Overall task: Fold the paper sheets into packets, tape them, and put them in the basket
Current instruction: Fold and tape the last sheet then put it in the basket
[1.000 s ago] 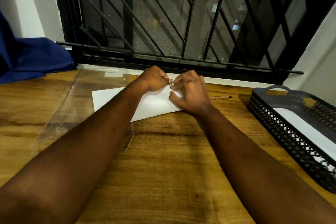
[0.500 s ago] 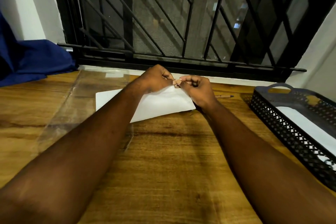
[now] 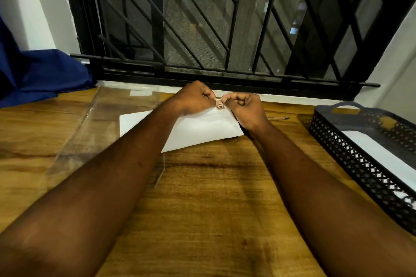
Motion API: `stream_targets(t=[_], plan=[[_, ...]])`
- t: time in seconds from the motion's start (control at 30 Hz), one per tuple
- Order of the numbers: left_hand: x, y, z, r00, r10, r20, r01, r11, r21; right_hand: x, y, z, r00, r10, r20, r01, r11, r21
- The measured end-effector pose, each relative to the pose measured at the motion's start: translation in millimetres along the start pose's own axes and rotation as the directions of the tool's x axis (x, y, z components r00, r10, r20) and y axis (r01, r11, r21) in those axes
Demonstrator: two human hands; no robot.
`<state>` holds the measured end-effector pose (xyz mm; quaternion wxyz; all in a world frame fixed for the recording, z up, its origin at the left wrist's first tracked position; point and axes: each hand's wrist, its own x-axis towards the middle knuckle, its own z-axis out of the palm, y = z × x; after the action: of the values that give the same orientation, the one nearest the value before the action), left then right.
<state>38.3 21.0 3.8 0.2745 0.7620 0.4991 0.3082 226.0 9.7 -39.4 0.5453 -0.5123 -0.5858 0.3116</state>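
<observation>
Both hands pinching a bit of tape right over the paper

So the paper [image 3: 202, 130] lies flat on a wood table [image 3: 213, 198], with a black window grille [image 3: 202, 29] behind it and a blue cloth [image 3: 45, 74] way off to its left. The black basket [image 3: 351, 159] sits well to the paper's right with a white sheet [image 3: 382, 155] inside. A clear plastic sheet [image 3: 90, 123] spreads out to the paper's left and looks to run under it. The left hand [image 3: 193, 99] and right hand [image 3: 245, 110] are above the paper's far edge, fingers curled, each pinching one end of a small brownish tape [image 3: 220, 104] piece. A pen [image 3: 278, 117] lies just right of the paper, past the right hand.
</observation>
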Motion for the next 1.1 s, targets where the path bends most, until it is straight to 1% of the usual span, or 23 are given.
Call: stream_targets(t=[0.1,0.3,0.4,0.47,0.57,0.7,0.73,0.8,0.87,0.9,0.93,0.97,1.03,1.07,1.1], plan=[[-2,1,1,1.000,0.007,0.014,-0.007,1.000,0.003,1,-3,3,1.000,0.025,-0.018,-0.025,1.000,-0.012],[-4,4,5,1.000,-0.025,-0.011,0.024,0.999,-0.037,-1,-9,7,0.998,0.065,0.000,-0.065,0.997,-0.043],[-3,4,6,0.996,-0.085,-0.040,0.082,0.994,-0.073,-3,-8,6,0.997,0.072,-0.014,-0.073,0.997,-0.040],[-2,3,6,0.992,-0.124,-0.025,0.121,0.987,-0.104,-3,-7,5,0.997,0.079,-0.001,-0.079,0.997,-0.016],[-2,3,6,0.991,-0.133,0.007,0.132,0.983,-0.127,-5,-9,6,0.997,0.074,0.019,-0.074,0.997,-0.002],[-2,2,8,0.992,-0.125,0.023,0.127,0.984,-0.125,-9,-8,7,0.997,0.075,0.004,-0.075,0.997,0.020],[-2,2,9,0.993,-0.114,0.016,0.115,0.985,-0.126,-9,-8,7,0.997,0.077,-0.003,-0.077,0.997,0.028],[-3,2,12,0.997,-0.068,-0.041,0.063,0.991,-0.117,-9,-8,7,0.996,0.082,-0.039,-0.080,0.996,0.047],[-5,8,10,0.992,0.010,-0.128,-0.014,1.000,-0.028,-6,-8,7,0.993,0.079,-0.089,-0.073,0.995,0.069],[-5,11,7,0.987,0.042,-0.158,-0.035,0.998,0.050,-3,-8,6,0.990,0.081,-0.119,-0.072,0.994,0.082],[-5,13,0,0.986,0.052,-0.159,-0.030,0.990,0.137,-1,-7,5,0.983,0.088,-0.159,-0.073,0.993,0.094],[-5,13,-8,0.991,0.031,-0.128,-0.001,0.974,0.227,2,-5,3,0.974,0.101,-0.203,-0.081,0.991,0.104],[-8,13,-29,0.997,-0.078,-0.017,0.079,0.917,0.390,5,-2,-3,0.951,0.141,-0.276,-0.103,0.984,0.147],[-9,11,-38,0.993,-0.115,0.014,0.098,0.898,0.428,6,0,-6,0.940,0.158,-0.302,-0.110,0.979,0.171],[-10,9,-47,0.993,-0.117,0.013,0.100,0.895,0.435,6,1,-9,0.931,0.171,-0.322,-0.113,0.975,0.190]])
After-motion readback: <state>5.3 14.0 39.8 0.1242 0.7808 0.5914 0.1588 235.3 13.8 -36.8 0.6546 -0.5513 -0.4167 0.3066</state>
